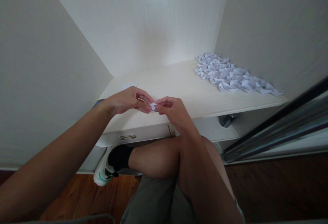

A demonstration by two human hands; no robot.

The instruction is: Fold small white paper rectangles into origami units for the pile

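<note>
A small piece of folded white paper [153, 107] is pinched between both my hands, above the front part of the white shelf top [164, 80]. My left hand [132, 100] grips its left side between thumb and fingers. On the other side, my right hand [172, 109] holds it with thumb and forefinger. The paper's exact shape is partly hidden by the fingertips. At the right of the shelf lies a large group of folded white paper pieces [230, 73], set close together. Behind my left hand some flat white paper [129, 85] shows in part.
White panels enclose the shelf at the back and sides. Below its front edge are a drawer with a metal handle [127, 137] and an open compartment holding a dark can-like object [227, 120]. A dark-edged sliding door frame [276, 121] stands at right. My crossed legs are underneath.
</note>
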